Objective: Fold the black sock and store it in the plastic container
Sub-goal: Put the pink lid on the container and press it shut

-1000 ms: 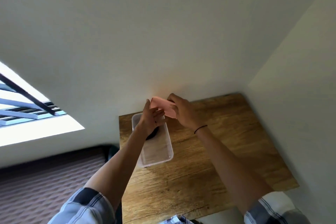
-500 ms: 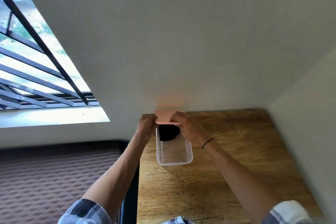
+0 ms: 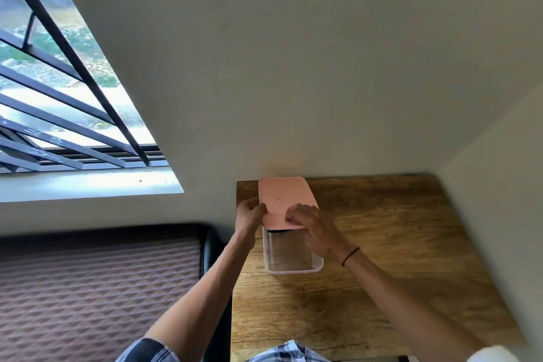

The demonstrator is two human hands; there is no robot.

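A clear plastic container (image 3: 289, 269) stands on the wooden table (image 3: 382, 244) near its far left corner. A pink lid (image 3: 286, 200) lies flat over the container's far half, leaving the near half uncovered. My left hand (image 3: 249, 214) grips the lid's left edge. My right hand (image 3: 314, 229) rests on the lid's near right part, fingers pressed on top. Just under the lid's near edge a thin dark strip of the black sock (image 3: 277, 231) shows; the rest of it is hidden by the lid.
The table sits in a corner, with a white wall behind it and another on the right. Left of the table is a dark patterned mattress (image 3: 97, 288) with a black edge. A barred window (image 3: 58, 97) is at the upper left.
The lid has come down from a tilted, raised position to lie flat over the container's far half, covering the sock. The camera view has shifted left and toward the window.
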